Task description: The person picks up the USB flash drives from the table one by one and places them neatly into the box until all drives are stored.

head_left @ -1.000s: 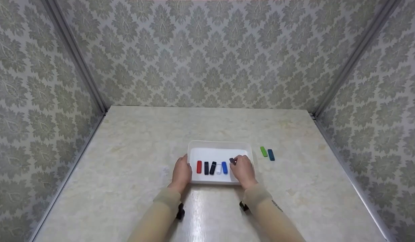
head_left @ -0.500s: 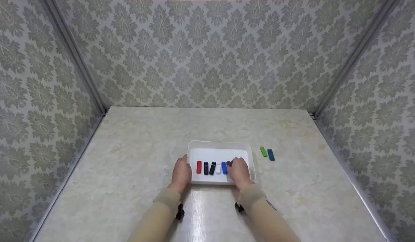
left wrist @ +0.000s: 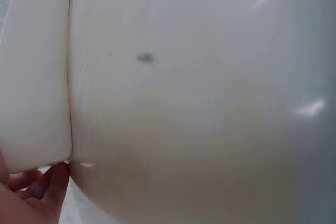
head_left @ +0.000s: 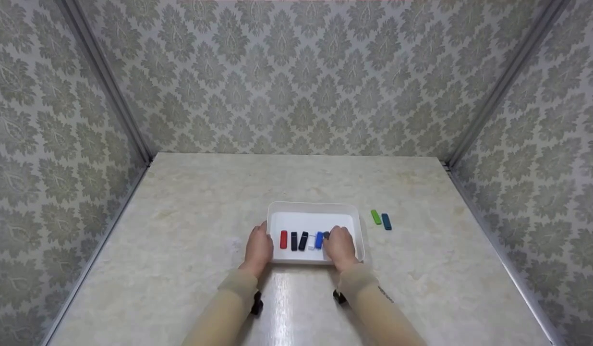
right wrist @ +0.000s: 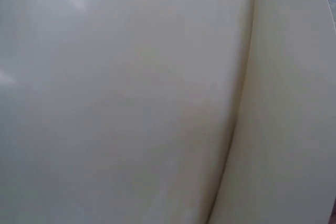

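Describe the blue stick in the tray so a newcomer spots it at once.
On the table, find the white tray. Inside, just left of the right hand, lies the blue stick. Its bright blue sets it apart from the white stick on its left and the dark one on its right.

Leaf-patterned walls [head_left: 301,72], pale, perhaps marbled table [head_left: 205,192]
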Available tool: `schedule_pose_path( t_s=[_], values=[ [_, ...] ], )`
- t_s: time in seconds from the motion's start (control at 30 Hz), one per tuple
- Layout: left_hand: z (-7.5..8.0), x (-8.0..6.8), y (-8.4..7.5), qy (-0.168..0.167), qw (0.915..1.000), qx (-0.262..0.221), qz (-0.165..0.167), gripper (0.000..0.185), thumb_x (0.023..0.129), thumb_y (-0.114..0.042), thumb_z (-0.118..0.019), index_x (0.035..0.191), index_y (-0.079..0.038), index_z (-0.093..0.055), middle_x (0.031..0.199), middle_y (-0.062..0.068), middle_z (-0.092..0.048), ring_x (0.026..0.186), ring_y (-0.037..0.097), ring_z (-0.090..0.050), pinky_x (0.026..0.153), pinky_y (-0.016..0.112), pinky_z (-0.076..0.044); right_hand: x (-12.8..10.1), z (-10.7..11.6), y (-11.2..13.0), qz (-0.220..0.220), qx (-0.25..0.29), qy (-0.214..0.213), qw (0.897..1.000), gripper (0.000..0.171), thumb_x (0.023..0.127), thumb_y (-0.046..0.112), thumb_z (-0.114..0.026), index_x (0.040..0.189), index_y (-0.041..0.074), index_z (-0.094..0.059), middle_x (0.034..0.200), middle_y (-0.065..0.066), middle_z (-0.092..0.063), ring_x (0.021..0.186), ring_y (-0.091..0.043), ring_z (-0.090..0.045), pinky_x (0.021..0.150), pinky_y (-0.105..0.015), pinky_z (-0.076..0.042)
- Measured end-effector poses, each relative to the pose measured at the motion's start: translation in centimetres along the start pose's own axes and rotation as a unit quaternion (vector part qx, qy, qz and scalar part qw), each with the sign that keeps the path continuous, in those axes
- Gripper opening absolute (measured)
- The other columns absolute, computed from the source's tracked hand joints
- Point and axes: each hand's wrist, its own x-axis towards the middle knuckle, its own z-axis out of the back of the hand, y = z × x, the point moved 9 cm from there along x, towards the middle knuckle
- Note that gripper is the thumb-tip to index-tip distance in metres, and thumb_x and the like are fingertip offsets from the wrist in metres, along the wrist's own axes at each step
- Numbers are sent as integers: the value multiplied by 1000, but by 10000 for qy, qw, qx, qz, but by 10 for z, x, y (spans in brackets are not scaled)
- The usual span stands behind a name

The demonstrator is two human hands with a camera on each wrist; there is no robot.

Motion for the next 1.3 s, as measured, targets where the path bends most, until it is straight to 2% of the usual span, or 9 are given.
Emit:
schedule_pose_path(
  t_s=[0.13,0.5,0.83,1.07,1.3],
  values=[
    [1,0,0,-28,10000,69,-52,43,99,4,-48,142,8,-54,124,27,-65,124,41,-61,112,52,-50,-2,0,1,9,-14,20,10000,22,92,12,-72,101,-7,-67,100,-21,-67,98,-34,-66,95,-47,-57],
    [-3,2,3,109,9998,-38,187,44,102,2,-46,145,3,-53,127,22,-65,126,36,-61,114,51,-48,-4,-1,5,54,-32,143,9999,20,94,12,-68,101,-7,-68,98,-19,-65,94,-30,-62,93,-46,-56],
    [-4,2,4,170,9994,-2,315,45,103,0,-46,148,4,-50,131,23,-63,130,37,-59,116,51,-46,-4,-2,7,119,-47,151,9998,18,93,10,-64,100,-7,-67,97,-18,-65,91,-29,-61,90,-47,-56],
    [-4,2,4,136,9996,81,228,45,102,2,-46,147,4,-51,127,23,-64,127,37,-61,115,49,-48,-3,-2,8,233,-69,16,9997,19,95,9,-61,96,-8,-68,95,-21,-66,91,-32,-63,89,-49,-56],
    [-4,3,5,160,9995,69,270,46,102,2,-46,147,6,-49,130,24,-63,129,38,-59,116,50,-47,-3,-2,8,169,-116,93,9997,20,96,12,-64,96,-7,-68,96,-20,-67,91,-32,-64,89,-48,-57]
  ],
)
